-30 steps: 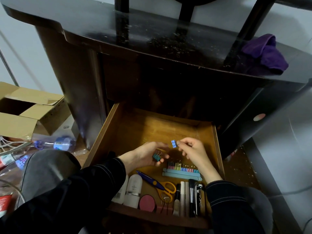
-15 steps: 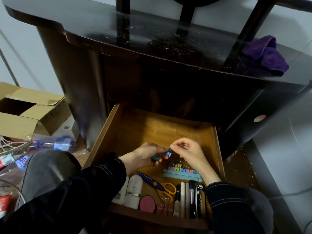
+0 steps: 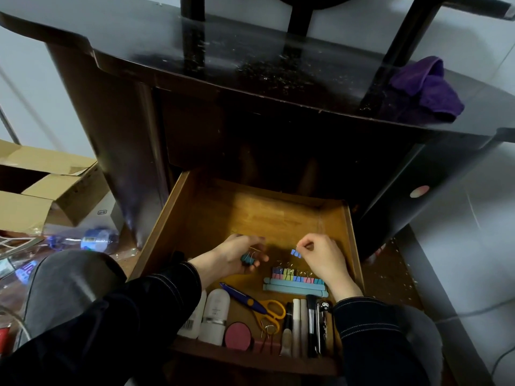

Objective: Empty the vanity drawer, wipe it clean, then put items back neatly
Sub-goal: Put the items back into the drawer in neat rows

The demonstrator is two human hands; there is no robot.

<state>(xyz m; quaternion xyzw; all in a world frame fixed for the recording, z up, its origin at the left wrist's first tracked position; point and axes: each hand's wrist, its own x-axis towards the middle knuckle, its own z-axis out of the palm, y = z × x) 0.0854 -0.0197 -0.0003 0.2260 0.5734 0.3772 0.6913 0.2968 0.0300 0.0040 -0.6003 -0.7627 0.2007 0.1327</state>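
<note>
- On the near side of the clip row (image 3: 298, 277), scissors (image 3: 260, 305) and a white bottle (image 3: 216, 316) lie packed at the front of the drawer (image 3: 164, 232).
- The clip row runs left to right across the drawer, resting against two pale blue sticks (image 3: 295, 288).
- Just beyond the row's right half, the right hand (image 3: 320, 260) pinches a blue clip (image 3: 296, 253) between thumb and forefinger, the other fingers curled. The clip hangs close to the row, so this hand looks best placed to add it.
- Beyond the row's left end, the left hand (image 3: 237, 257) curls round a few teal clips (image 3: 247, 259), likely the supply.
- Far beyond the row, a purple cloth (image 3: 426, 90) sits on the vanity top (image 3: 139, 43).
</note>
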